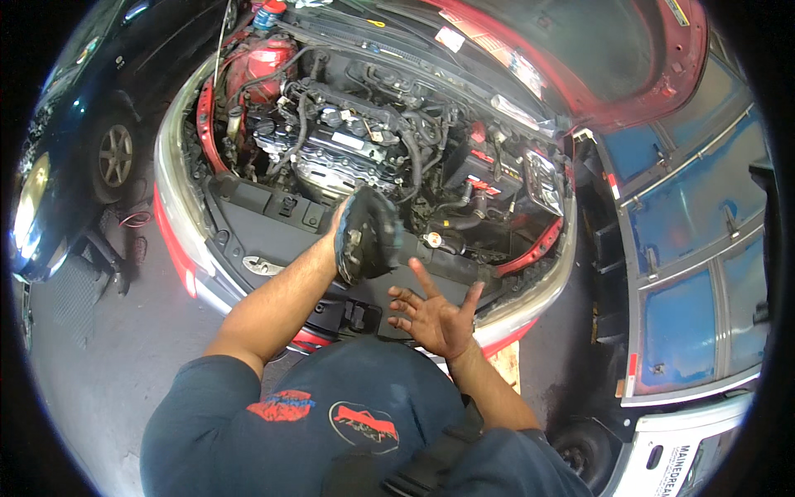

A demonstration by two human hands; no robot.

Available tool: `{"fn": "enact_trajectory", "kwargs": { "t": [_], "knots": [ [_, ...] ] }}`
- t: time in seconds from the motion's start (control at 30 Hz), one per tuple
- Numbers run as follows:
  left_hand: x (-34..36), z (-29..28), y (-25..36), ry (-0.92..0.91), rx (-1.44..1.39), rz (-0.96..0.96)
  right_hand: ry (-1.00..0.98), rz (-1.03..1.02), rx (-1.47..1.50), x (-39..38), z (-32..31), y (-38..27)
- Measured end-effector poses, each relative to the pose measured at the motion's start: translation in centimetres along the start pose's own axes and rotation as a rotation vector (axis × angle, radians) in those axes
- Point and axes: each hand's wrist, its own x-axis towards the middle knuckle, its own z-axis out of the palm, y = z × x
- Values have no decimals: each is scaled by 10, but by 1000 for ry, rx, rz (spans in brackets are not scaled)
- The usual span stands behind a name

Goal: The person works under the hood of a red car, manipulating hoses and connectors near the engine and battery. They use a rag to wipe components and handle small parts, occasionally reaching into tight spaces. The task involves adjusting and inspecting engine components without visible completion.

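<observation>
My left hand (338,219) grips a dark, round, bowl-like piece (368,236) with a worn bluish edge, tilted on its side over the front of the engine bay. The piece hides most of those fingers, and a few paler spots show on its dark face. To the right of it, my right hand (439,319) is open, palm up and fingers spread, with nothing in it. Smudges darken its fingertips. Beyond both hands lies the exposed engine (344,149) of a red car, with hoses and wiring around it.
The raised red hood (613,58) spans the far right. A battery (493,170) sits in the bay's right side. Along the front runs a black plastic cover (265,228). A dark car (91,141) stands at left, blue panels (679,323) at right. A blue-and-red container (269,15) rests far left.
</observation>
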Motion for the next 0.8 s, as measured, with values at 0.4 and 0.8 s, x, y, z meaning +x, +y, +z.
{"fn": "enact_trajectory", "kwargs": {
  "t": [0.4,0.8],
  "knots": [
    [-19,43,-55,202,53,-154,133,-60,-151,7,19,-25],
    [-35,34,-59,120,2227,588,406,243,-567,18,8,-1]
  ]
}}
